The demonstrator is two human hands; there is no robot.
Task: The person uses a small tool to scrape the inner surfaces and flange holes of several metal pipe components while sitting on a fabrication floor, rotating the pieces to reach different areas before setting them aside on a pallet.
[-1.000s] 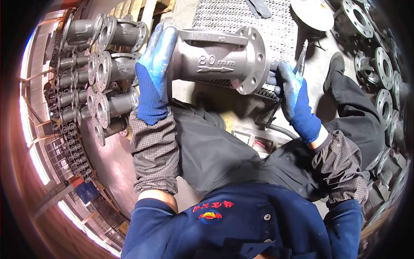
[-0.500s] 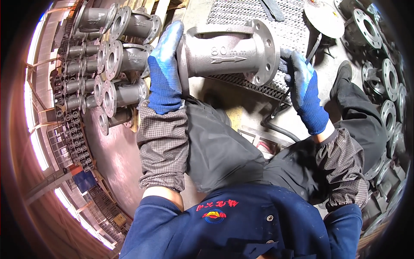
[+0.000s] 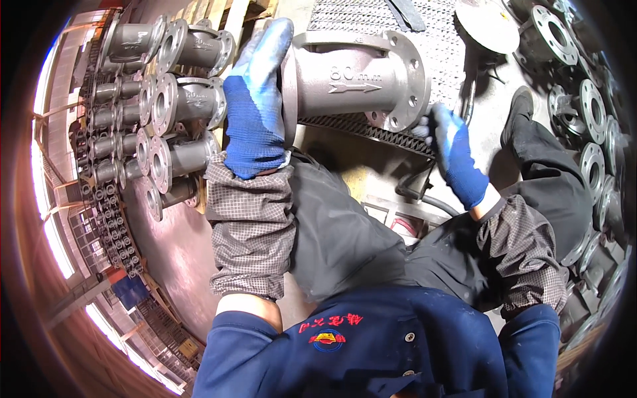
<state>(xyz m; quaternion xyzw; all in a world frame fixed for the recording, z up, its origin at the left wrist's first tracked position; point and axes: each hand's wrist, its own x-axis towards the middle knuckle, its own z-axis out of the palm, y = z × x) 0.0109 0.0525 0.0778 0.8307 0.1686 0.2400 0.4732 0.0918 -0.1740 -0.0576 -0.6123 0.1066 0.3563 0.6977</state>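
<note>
A grey cast-metal flanged pipe body (image 3: 352, 76) lies on its side across the metal mesh surface, with raised markings and an arrow on its barrel. My left hand (image 3: 255, 99), in a blue coated glove, grips its left flange, fingers stretched along the disc's outer face. At the lower edge of the right flange, the bent fingers of my gloved right hand (image 3: 454, 156) meet the rim; their tips are partly hidden there. The underside of the casting is out of sight.
Similar flanged castings (image 3: 189, 103) are stacked on the left, by wooden pallet slats (image 3: 232, 26). More castings (image 3: 594, 109) crowd the right side. A pale round disc (image 3: 488, 26) stands beyond the mesh surface (image 3: 358, 16), where a dark strip (image 3: 406, 14) lies. A dark hose (image 3: 438, 204) curves below.
My right hand has shifted down and left along the right flange, toward its lower rim. The left hand stays on the left flange. The whole view has shifted slightly.
</note>
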